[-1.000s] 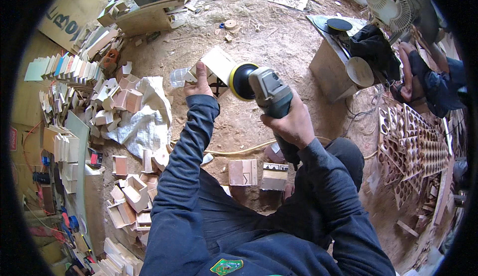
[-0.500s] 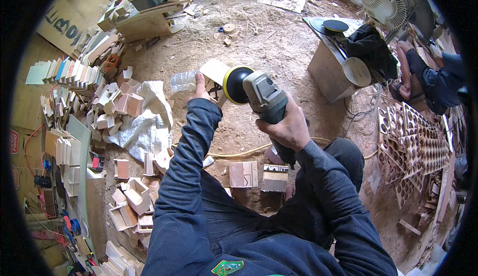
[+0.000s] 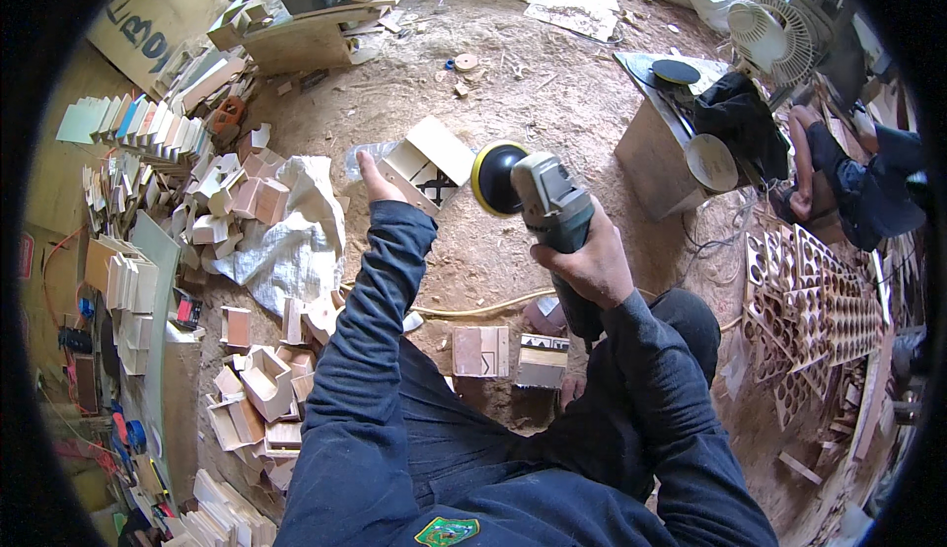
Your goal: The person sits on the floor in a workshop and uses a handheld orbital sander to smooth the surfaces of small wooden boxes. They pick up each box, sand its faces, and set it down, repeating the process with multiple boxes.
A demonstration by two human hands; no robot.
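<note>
My left hand (image 3: 379, 178) is closed on a small wooden box (image 3: 440, 149), held up in front of me. A pale flat face of the box is turned upward, and a side with dark cut-out shapes faces me. My right hand (image 3: 598, 259) grips the body of a power sander (image 3: 554, 207), its round backing pad (image 3: 498, 179) black with a yellow rim. A narrow gap separates the pad from the box's right side. Beyond my left hand a clear plastic bottle (image 3: 361, 159) is partly hidden.
Two small wooden boxes, one pinkish (image 3: 480, 351) and one pale-and-dark (image 3: 543, 361), stand before my lap. A yellow hose (image 3: 473, 308) crosses the floor. Box piles (image 3: 266, 384) lie left. Right are a work stand (image 3: 656, 152), perforated boards (image 3: 819, 300) and another person (image 3: 868, 172).
The sander has moved right, so its pad is now apart from the box. In my left hand the box has turned, showing more of its pale face and cut-out side.
</note>
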